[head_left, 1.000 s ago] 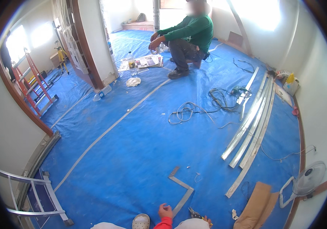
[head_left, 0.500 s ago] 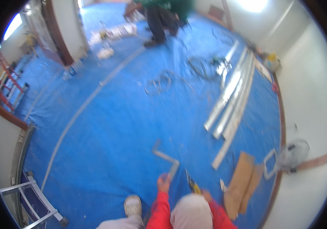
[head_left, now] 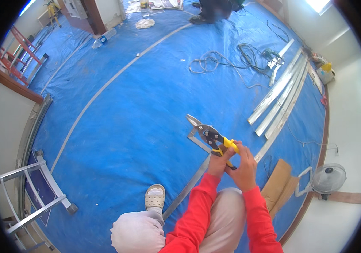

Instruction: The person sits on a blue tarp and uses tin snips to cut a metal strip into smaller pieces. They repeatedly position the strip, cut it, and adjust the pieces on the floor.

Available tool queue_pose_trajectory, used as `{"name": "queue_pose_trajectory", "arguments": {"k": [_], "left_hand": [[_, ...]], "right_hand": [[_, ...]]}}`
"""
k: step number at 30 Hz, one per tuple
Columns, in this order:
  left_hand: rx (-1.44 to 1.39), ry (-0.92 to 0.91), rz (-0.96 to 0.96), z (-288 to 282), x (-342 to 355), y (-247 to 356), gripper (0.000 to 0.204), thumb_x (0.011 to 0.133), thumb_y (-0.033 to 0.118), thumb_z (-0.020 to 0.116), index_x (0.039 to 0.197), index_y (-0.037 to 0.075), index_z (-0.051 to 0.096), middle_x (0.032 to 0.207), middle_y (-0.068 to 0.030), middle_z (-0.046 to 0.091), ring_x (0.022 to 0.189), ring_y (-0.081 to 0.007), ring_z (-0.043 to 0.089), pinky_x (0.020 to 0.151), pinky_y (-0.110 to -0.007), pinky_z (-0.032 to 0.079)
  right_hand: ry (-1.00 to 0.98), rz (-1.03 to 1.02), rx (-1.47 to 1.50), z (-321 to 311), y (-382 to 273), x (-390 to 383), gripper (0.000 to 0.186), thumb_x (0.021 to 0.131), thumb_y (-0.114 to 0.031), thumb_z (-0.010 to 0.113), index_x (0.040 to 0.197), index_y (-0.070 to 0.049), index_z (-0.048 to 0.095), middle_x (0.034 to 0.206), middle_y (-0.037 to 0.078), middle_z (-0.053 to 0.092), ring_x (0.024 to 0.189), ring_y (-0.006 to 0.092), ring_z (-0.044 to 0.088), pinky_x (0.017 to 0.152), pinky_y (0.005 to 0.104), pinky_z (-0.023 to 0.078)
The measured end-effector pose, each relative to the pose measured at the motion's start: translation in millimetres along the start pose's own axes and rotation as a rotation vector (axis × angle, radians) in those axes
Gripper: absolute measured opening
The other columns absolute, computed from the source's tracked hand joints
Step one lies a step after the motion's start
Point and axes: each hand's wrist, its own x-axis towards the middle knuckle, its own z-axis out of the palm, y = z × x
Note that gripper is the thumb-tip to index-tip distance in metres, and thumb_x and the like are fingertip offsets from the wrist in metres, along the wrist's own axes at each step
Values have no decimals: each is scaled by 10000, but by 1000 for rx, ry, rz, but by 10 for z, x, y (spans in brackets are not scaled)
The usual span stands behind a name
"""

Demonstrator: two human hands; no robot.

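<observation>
My left hand (head_left: 216, 165) and my right hand (head_left: 243, 168) are together in front of my knee, both closed around the yellow-and-black handles of a pair of tin snips (head_left: 208, 133). The snips' steel blades point up and to the left. Close below them lies the bent end of a grey metal strip (head_left: 189, 190), which runs past my left wrist down toward my foot. Whether my left hand also touches the strip is hidden.
Blue sheeting (head_left: 121, 126) covers the floor. Several long metal channels (head_left: 279, 99) lie at right, near cables and a green power tool (head_left: 269, 55). Cardboard (head_left: 279, 185) and a fan (head_left: 328, 178) are near right; a stepladder (head_left: 41, 189) is at left. Another person (head_left: 216, 10) crouches at the far side.
The snips have come up from low beside my right knee to between both hands. My left hand has moved right from the strip's end to the snips. The strip now lies at a different angle.
</observation>
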Motion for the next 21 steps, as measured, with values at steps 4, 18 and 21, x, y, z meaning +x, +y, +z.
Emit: {"name": "queue_pose_trajectory", "arguments": {"k": [4, 18, 21], "left_hand": [[41, -16, 89, -12, -67, 166, 387, 972, 157, 763, 1300, 16, 615, 1233, -126, 707, 1167, -252, 669, 1050, -412, 520], [178, -103, 83, -236, -268, 520, 724, 927, -23, 676, 1589, 4, 384, 1573, -141, 515, 1471, -263, 480, 1219, -448, 375], [225, -99, 71, -294, -332, 551, 744, 917, -11, 699, 1591, 14, 386, 1572, -136, 515, 1478, -261, 470, 1228, -446, 359]], "right_hand": [[-11, -38, 13, 87, -141, -34, 672, 677, -53, 892, 1292, -17, 623, 1177, 173, 707, 1042, 366, 715, 854, 426, 583], [-195, 138, -164, 192, -379, 31, 1152, 581, -340, 961, 1523, -30, 375, 1434, 167, 489, 1452, 387, 384, 1199, 654, 232], [-134, 110, -184, 251, -377, -32, 1090, 599, -282, 953, 1509, -25, 412, 1392, 185, 540, 1393, 387, 476, 1177, 595, 334]]}}
